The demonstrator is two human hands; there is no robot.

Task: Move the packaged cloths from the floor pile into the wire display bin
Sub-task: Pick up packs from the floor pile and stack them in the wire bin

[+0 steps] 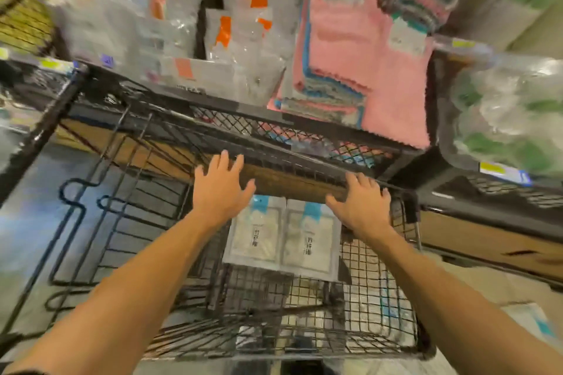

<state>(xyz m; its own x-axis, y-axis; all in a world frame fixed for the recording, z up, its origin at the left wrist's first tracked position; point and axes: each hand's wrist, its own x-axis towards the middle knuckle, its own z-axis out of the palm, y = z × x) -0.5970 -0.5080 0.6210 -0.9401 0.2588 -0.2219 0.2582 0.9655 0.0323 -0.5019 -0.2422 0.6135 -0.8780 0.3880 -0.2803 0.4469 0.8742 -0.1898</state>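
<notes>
Both our left hand (221,189) and right hand (362,204) hover empty, fingers spread, over two packs of cloth (281,239) lying in the wire bin (377,277); careless stacking could slide them askew.

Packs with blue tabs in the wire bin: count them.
2, flat and side by side at the far end of the bin: left pack, right pack. The hands and blur may hide others.
</notes>
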